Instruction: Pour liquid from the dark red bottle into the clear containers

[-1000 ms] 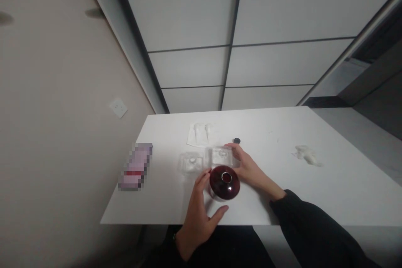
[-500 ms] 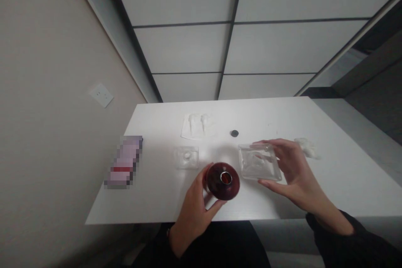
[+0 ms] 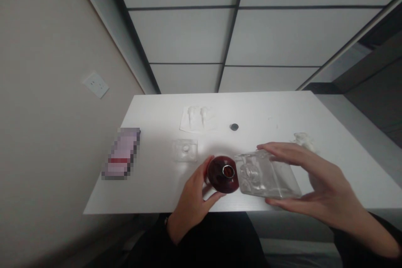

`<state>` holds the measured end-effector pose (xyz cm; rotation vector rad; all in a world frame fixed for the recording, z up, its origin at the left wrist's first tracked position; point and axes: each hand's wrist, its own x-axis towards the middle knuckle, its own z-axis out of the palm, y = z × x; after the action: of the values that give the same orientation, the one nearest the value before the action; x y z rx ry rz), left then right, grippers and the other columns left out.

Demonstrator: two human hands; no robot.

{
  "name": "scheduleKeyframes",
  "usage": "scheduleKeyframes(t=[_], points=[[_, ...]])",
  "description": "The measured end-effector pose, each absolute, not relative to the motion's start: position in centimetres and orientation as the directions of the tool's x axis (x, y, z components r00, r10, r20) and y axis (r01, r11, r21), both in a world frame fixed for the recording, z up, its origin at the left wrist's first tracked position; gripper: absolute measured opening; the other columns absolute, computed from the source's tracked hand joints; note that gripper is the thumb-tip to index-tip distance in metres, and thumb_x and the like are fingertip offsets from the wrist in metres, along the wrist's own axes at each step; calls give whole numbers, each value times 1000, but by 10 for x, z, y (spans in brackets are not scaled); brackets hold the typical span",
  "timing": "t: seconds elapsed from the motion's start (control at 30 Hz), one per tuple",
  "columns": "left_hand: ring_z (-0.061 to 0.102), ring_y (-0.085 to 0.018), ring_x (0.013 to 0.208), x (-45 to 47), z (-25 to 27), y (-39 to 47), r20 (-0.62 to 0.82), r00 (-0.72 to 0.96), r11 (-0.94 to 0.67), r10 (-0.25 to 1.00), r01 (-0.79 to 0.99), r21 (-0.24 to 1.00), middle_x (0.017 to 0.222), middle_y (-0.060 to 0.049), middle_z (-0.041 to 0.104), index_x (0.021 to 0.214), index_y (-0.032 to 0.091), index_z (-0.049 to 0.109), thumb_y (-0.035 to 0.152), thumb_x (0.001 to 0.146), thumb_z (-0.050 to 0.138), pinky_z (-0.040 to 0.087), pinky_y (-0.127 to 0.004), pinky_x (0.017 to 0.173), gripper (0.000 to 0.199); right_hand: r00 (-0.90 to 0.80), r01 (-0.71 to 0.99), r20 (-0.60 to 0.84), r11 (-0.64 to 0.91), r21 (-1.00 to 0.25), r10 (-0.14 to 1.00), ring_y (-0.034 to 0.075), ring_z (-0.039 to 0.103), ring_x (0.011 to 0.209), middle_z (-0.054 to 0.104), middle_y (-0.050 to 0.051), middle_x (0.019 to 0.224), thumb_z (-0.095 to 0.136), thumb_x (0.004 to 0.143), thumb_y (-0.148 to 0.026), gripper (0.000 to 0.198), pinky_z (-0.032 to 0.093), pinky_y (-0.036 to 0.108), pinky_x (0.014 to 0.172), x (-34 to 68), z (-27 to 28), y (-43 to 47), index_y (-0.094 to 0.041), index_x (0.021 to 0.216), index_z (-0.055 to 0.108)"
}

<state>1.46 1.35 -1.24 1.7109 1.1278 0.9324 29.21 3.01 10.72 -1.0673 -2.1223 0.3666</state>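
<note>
Bottle [image 3: 268, 176] newly tipped | long axis slanted, neck toward red vessel [image 3: 220, 176] | hands [image 3: 329, 182] [image 3: 193, 194] gripping both

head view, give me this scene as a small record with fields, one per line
left hand: grips a glossy, dark red, round container with an open round mouth
right hand: holds a clear, square, transparent bottle, tilted, neck end toward the container
contact: cannot tell whether bottle and container touch
left of container: another clear square bottle on the white table
farther back: two slender white pieces on a thin white sheet; small dark round disc
beyond right hand: crumpled white tissue
</note>
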Motion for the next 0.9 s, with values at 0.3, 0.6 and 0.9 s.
scheduleKeyframes(t=[0.3, 0.6, 0.9], points=[[55, -36, 150, 15, -9, 13, 107, 311, -201, 944, 287, 937, 164, -12, 54, 163, 31, 40, 20, 90, 82, 47, -59, 125, 85, -499, 633, 428, 654, -414, 754, 31, 79, 116, 75, 4, 140, 75, 94, -59, 77, 72, 40, 89, 290, 126, 34, -44, 163, 45], [59, -35, 146, 15, -11, 14, 102, 316, -187, 943, 252, 950, 162, -11, 57, 161, 32, 43, 21, 89, 82, 55, -54, 118, 83, -559, 656, 392, 679, -330, 731, 32, 80, 113, 76, 5, 139, 74, 94, -61, 78, 73, 42, 82, 291, 136, 38, -43, 164, 44], [59, -33, 146, 15, -8, 12, 83, 313, -168, 946, 253, 953, 162, -10, 57, 164, 33, 39, 25, 91, 83, 50, -54, 123, 85, -588, 660, 362, 688, -302, 723, 31, 81, 108, 77, 4, 138, 77, 91, -60, 76, 72, 41, 80, 292, 143, 40, -43, 161, 50]])
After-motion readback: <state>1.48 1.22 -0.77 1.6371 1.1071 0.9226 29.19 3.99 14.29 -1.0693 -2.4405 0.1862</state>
